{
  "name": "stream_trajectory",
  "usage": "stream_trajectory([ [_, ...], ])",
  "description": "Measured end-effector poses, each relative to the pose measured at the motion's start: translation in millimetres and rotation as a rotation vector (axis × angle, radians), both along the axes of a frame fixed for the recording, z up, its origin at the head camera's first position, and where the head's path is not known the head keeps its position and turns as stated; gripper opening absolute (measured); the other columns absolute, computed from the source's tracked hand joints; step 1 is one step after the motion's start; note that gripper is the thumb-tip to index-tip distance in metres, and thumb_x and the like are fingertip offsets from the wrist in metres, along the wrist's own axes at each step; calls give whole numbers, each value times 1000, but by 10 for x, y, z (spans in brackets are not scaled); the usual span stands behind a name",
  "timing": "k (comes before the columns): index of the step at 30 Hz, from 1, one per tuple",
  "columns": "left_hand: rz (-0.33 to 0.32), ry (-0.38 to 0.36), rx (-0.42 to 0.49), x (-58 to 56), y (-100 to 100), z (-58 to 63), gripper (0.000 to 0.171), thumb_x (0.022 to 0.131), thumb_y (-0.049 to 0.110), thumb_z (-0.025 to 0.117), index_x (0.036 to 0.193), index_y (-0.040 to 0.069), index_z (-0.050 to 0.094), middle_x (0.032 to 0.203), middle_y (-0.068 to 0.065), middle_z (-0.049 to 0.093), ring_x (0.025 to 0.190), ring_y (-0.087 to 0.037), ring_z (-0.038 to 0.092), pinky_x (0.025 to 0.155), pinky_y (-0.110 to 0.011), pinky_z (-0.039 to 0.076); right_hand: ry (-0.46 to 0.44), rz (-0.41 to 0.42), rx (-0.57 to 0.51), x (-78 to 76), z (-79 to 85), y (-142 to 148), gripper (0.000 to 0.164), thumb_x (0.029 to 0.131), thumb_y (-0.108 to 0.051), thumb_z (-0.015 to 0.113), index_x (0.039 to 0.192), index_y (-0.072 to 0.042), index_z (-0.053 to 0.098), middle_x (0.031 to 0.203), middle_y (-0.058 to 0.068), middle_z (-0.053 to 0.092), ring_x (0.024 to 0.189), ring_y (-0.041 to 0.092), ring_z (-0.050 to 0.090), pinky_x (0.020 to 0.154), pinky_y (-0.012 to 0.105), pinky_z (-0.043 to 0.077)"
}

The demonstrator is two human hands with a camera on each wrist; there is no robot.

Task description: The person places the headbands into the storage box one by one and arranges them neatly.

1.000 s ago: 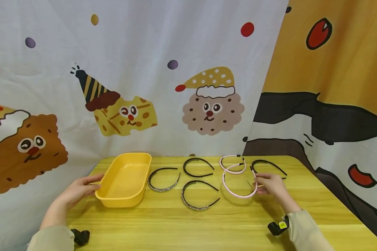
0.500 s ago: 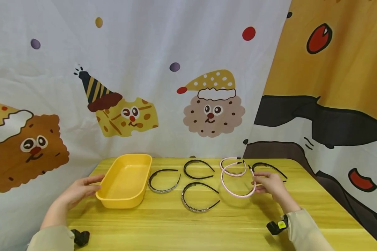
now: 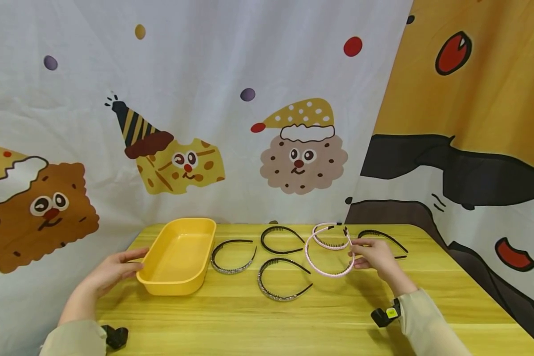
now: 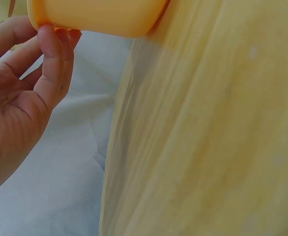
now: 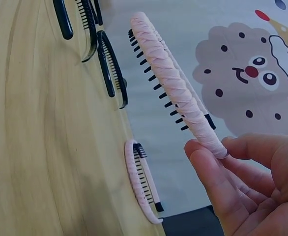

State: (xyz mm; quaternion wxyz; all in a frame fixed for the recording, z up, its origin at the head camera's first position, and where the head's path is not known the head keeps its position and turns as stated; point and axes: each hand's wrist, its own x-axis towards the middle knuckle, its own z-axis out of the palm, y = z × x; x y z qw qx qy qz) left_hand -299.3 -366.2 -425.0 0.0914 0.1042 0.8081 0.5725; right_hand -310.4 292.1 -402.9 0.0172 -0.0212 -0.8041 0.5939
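A pink wrapped headband with black comb teeth [image 5: 171, 78] is pinched near one end by the thumb and fingers of my right hand [image 3: 376, 257]. In the head view it is raised above the table, overlapping a second pink headband [image 3: 329, 246] that lies behind it. My left hand [image 3: 111, 271] holds the left rim of a shallow yellow plastic tray [image 3: 148, 262] near its front corner. In the left wrist view, its fingertips meet the tray's edge [image 4: 95, 19]. No headband shows inside the tray.
Two glittery headbands [image 3: 267, 291] lie right of the tray on the wooden table [image 3: 231, 326]. A plain black headband [image 3: 267, 243] lies behind them, and another black headband [image 3: 382, 233] lies at the back right. A cartoon-print curtain [image 3: 231, 39] hangs behind.
The right hand has moved slightly left with the pink headband, which has shifted left and a little upward. The left hand and the tray hold their place.
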Motion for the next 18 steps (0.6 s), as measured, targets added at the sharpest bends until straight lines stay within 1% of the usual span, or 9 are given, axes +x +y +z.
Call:
stream_trajectory([
  [6, -1, 0, -8, 13, 18, 17, 62, 99, 11, 56, 146, -15, 26, 149, -35, 25, 113, -16, 59, 89, -28, 51, 3, -4, 12, -39, -21, -62, 44, 94, -10, 63, 130, 14, 53, 95, 15, 69, 62, 24, 68, 61, 37, 58],
  [10, 2, 8, -11, 15, 27, 25, 62, 98, 11, 56, 145, -16, 26, 149, -35, 25, 111, -15, 60, 89, -28, 51, 2, 2, 20, -75, -31, -111, 43, 93, -10, 63, 129, 13, 54, 102, 18, 68, 62, 25, 69, 61, 37, 58],
  [14, 9, 11, -18, 15, 29, 27, 62, 98, 11, 57, 145, -16, 27, 148, -36, 27, 110, -15, 60, 88, -27, 51, 2, 11, 16, -115, -41, -169, 43, 93, -10, 63, 128, 13, 55, 101, 18, 68, 62, 25, 69, 61, 38, 58],
  [18, 18, 0, -24, 14, 30, 33, 63, 98, 13, 58, 145, -15, 27, 149, -35, 26, 109, -11, 60, 88, -26, 51, -1, 22, 15, -161, -53, -234, 41, 94, -10, 62, 128, 11, 56, 105, 24, 66, 63, 25, 69, 61, 37, 58],
])
